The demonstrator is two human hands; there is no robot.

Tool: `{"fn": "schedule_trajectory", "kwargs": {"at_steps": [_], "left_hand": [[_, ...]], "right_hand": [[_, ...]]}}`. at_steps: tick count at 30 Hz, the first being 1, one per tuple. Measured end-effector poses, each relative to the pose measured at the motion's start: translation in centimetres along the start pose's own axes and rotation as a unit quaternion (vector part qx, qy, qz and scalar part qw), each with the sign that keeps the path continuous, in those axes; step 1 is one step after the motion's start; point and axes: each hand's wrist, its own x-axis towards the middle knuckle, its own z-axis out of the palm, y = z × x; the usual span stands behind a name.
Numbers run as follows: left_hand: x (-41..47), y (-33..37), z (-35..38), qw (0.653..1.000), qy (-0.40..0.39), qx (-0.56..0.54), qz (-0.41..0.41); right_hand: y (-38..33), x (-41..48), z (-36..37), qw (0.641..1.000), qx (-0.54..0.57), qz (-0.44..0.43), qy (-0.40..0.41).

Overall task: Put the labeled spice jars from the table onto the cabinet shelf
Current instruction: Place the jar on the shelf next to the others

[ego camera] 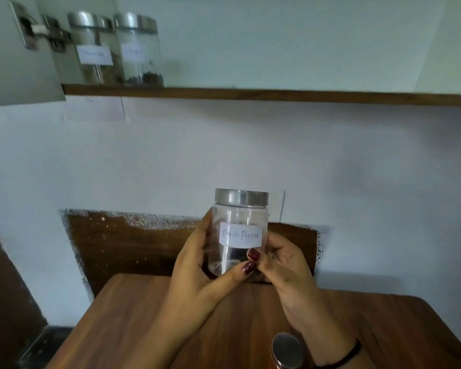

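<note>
Over the table (133,315), left grip (197,265) and right grip (285,265) clasp the pepper jar (240,225); shelf (277,95) holds two jars (95,49) (139,49).

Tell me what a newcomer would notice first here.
First comes the clear, steel-lidded Black Pepper jar at centre, by the wooden table's far edge. The left hand and right hand grip it, fingers curled round. Next, at upper left, the left shelf jar and right shelf jar stand side by side on the cabinet shelf. Another jar's metal lid shows at the bottom edge.
</note>
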Motion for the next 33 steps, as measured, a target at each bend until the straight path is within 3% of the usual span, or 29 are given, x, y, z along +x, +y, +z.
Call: {"fn": "schedule_trajectory", "kwargs": {"at_steps": [8,12,18,28,33], "left_hand": [[5.1,2.9,-1.4,0.997,-0.013,0.026,0.072],[8.3,4.1,-2.5,0.985,0.023,0.109,0.134],[13.1,5.7,-4.1,0.969,0.078,0.139,0.191],[20.2,7.4,-7.2,0.959,0.098,0.165,0.209],[23.0,7.0,-8.1,0.95,0.146,0.175,0.213]], "right_hand": [[-5.1,4.3,0.8,0.998,-0.031,-0.05,-0.004],[-7.8,7.0,1.2,0.995,-0.049,-0.09,0.008],[-12.6,10.6,2.3,0.982,-0.102,-0.158,-0.023],[-16.3,18.3,3.9,0.966,-0.146,-0.212,-0.027],[-17.1,22.0,4.7,0.956,-0.195,-0.22,-0.028]]}}
